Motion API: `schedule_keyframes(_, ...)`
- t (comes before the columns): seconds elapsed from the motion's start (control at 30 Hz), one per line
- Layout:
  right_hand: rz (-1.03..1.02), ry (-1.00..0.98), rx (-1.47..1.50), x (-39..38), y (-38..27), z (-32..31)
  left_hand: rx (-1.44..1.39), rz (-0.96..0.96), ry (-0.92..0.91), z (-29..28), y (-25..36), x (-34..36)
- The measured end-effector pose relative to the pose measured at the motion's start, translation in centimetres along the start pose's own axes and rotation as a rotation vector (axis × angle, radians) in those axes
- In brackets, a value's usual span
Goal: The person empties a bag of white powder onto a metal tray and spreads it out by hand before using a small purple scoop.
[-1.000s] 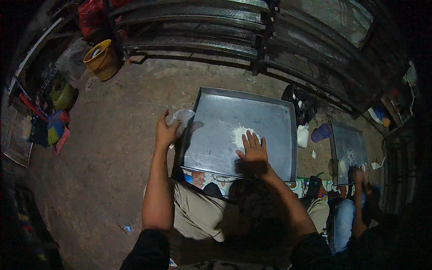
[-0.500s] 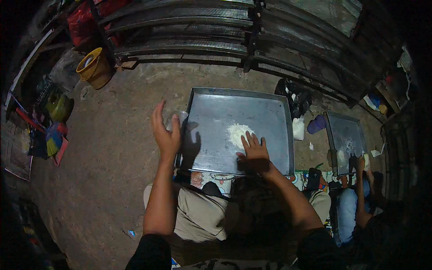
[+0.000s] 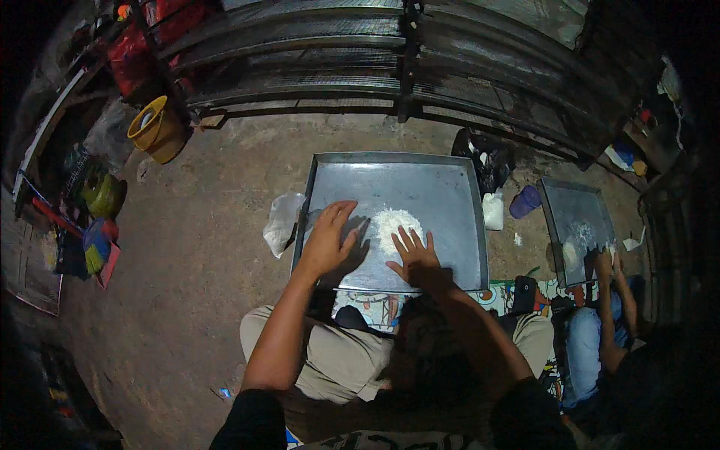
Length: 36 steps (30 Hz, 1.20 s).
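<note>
In front of my crossed legs lies a large metal tray point(image 3: 450, 187) with raised sides. A loose mound of white powder point(image 3: 392, 221) is heaped near its middle. My right hand point(image 3: 416, 257), fingers spread, rests at the near right edge of the powder. Over the tray's left part hovers my left hand point(image 3: 328, 238), its fingers apart and nothing in them, a short way from the mound. A clear plastic bag point(image 3: 283, 217) with whitish contents lies on the floor against the tray's left side.
On the right a co-worker's hands point(image 3: 606, 262) are over a smaller metal tray point(image 3: 555, 217) with white powder. Between the trays stand a purple cup point(image 3: 526, 201), a white bag point(image 3: 493, 210) and a black phone point(image 3: 524, 294). A yellow bucket point(image 3: 161, 135) is far left; racks point(image 3: 300, 64) line the back.
My left hand has moved right, from beside the plastic bag to over the tray. My right hand has shifted slightly down and left, staying at the powder.
</note>
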State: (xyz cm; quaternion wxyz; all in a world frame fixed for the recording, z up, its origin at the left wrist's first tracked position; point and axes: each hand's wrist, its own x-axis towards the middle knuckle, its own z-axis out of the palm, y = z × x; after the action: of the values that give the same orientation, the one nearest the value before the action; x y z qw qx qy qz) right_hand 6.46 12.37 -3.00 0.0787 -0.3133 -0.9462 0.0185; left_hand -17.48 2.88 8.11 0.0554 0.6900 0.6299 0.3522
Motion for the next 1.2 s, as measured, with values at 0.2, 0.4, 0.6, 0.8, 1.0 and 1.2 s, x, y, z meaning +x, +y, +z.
schedule_keyframes(0.2, -0.022, -0.047, -0.002, -0.2, 1.1, -0.8, -0.002, -0.008, -0.102, 1.5, -0.5, -0.2)
schedule_keyframes(0.4, -0.164, 0.054, 0.114, -1.2, 3.6, -4.2, -0.008, 0.016, -0.158, 2.0, -0.8, -0.7)
schedule_keyframes(0.6, 0.617, -0.003, 1.818, 1.1, 5.5, -5.4, -0.124, -0.038, -0.103, 5.0, 1.9, 0.4)
schedule_keyframes(0.8, 0.682, 0.128, 1.144, 2.8, 3.3, -3.4, -0.179, -0.187, -0.064, 9.2, 2.5, 0.1)
schedule_keyframes(1.0, 0.331, 0.263, 0.746, 3.8, 4.0, -0.6, -0.161, -0.122, -0.109, 10.1, 1.0, -0.9)
schedule_keyframes(1.2, 0.218, 0.296, 0.626, 4.4, 4.1, -1.1, -0.132, -0.194, -0.148, 10.1, 1.6, -0.2)
